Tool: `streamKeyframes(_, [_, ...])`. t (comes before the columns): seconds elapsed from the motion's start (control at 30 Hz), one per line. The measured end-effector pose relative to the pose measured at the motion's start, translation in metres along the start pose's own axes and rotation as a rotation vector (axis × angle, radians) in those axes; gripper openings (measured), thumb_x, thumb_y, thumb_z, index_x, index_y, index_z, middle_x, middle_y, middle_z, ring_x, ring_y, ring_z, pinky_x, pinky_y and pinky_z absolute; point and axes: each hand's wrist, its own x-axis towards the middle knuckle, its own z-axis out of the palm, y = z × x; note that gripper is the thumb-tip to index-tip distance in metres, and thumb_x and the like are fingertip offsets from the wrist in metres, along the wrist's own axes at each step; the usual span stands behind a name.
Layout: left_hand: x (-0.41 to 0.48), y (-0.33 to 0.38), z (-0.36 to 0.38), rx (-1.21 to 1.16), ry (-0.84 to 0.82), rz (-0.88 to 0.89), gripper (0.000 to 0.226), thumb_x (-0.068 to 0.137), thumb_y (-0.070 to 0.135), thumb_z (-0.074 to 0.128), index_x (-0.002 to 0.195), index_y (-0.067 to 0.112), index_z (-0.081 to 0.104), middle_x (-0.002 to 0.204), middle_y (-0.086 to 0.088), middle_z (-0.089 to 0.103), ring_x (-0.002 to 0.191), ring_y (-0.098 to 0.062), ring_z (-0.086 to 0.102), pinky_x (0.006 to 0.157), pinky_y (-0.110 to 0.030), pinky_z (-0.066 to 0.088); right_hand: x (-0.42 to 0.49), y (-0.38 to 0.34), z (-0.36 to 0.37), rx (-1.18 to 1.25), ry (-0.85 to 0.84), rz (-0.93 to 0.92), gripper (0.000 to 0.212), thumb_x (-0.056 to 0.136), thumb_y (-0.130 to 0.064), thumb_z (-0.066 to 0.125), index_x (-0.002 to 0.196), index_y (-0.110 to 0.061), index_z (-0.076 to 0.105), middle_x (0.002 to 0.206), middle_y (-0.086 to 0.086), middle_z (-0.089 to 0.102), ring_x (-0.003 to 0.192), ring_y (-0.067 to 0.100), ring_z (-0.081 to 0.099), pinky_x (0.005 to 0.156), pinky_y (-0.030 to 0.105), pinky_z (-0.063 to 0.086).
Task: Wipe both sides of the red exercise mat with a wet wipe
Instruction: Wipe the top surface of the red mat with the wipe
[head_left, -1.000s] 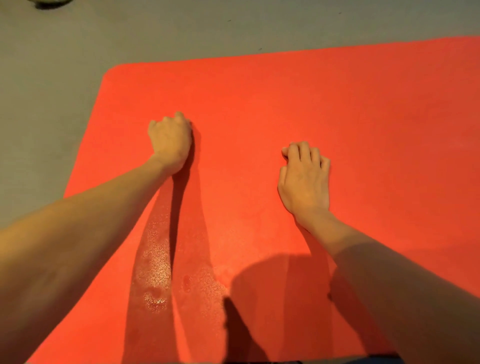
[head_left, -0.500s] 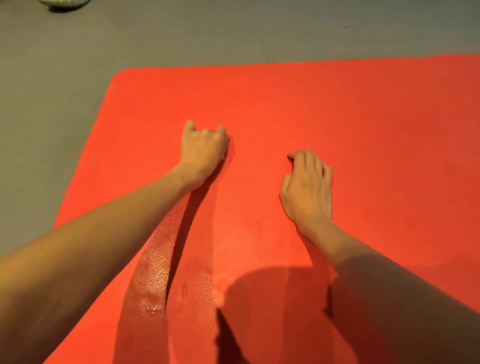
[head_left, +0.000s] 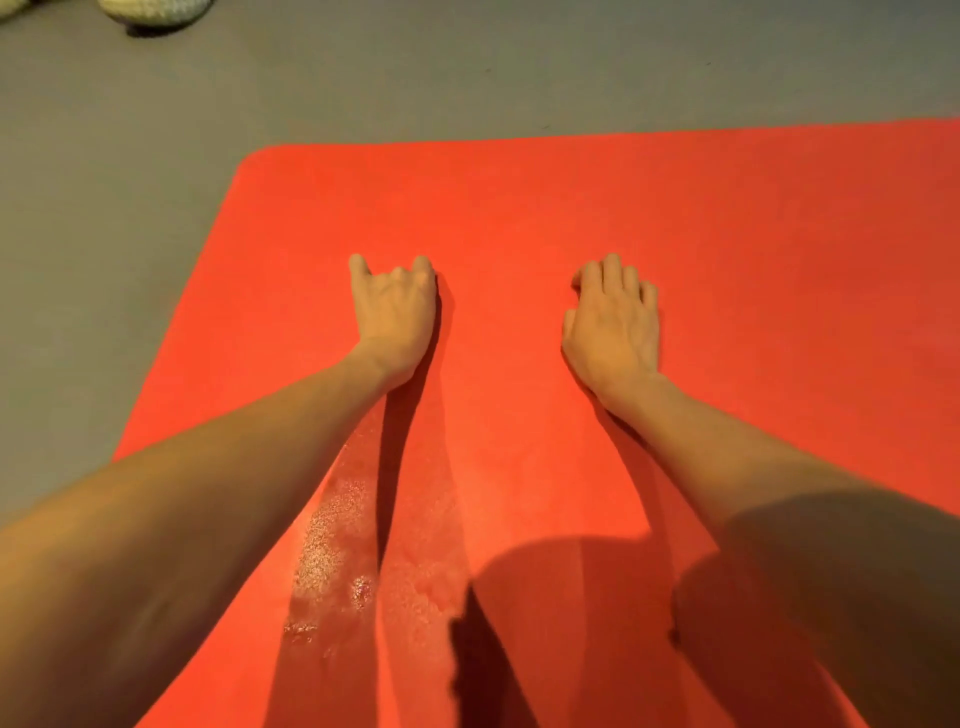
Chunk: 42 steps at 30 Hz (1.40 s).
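Curled left hand (head_left: 395, 312), wipe hidden so I cannot tell its grasp, is seemingly wiping the red mat (head_left: 727, 234), the flat, relaxed right hand (head_left: 613, 322) bracing; dry stretches likely next.

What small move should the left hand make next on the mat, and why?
Probably push the left hand forward toward the mat's far edge: wet sheen shows only behind it, and the stretch ahead looks dry. The right hand rests on the mat.

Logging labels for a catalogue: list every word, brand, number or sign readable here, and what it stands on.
None readable. The red exercise mat shows no print, the grey floor bears none, and the pale knitted things at the top edge show no label.
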Motion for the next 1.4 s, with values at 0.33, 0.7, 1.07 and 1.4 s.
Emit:
streamKeyframes(0.33, [0.006,-0.013,-0.003,0.039,0.008,0.153,0.011,0.083,0.007,0.049,0.075,0.012,0.052,0.052,-0.010,0.062,0.042,-0.027,0.057,0.072,-0.038,0.022,0.005,-0.010,0.022,0.089,0.065,0.097,0.055,0.088,-0.033,0.029,0.134,-0.008,0.046,0.145,0.012,0.040,0.136,0.025,0.033,0.112,0.040,0.022])
streamKeyframes(0.7, [0.077,-0.063,0.010,0.077,-0.074,-0.052,0.026,0.091,0.000,0.035,0.101,-0.003,0.059,0.100,-0.026,0.067,0.094,-0.038,0.064,0.103,-0.041,0.027,0.010,-0.013,0.023,0.063,0.100,0.124,0.056,0.082,-0.035,0.026,0.126,-0.011,0.053,0.138,0.010,0.047,0.129,0.026,0.041,0.106,0.041,0.029])
streamKeyframes(1.07, [0.025,0.034,-0.008,-0.176,0.316,0.725,0.022,0.087,0.021,0.045,0.066,0.018,0.050,0.049,-0.001,0.056,0.040,-0.022,0.052,0.060,-0.034,0.021,0.012,-0.011,0.021,0.039,0.111,0.119,0.046,0.084,-0.031,0.037,0.122,-0.011,0.054,0.135,0.010,0.050,0.126,0.027,0.044,0.103,0.042,0.031])
streamKeyframes(1.4, [0.091,-0.079,0.019,0.031,-0.074,-0.009,0.017,0.090,0.005,0.045,0.100,-0.002,0.057,0.091,-0.028,0.067,0.086,-0.040,0.065,0.092,-0.041,0.029,0.012,-0.013,0.020,0.053,0.141,0.122,0.048,0.081,-0.030,0.032,0.118,-0.011,0.056,0.132,0.009,0.052,0.123,0.027,0.046,0.101,0.041,0.033])
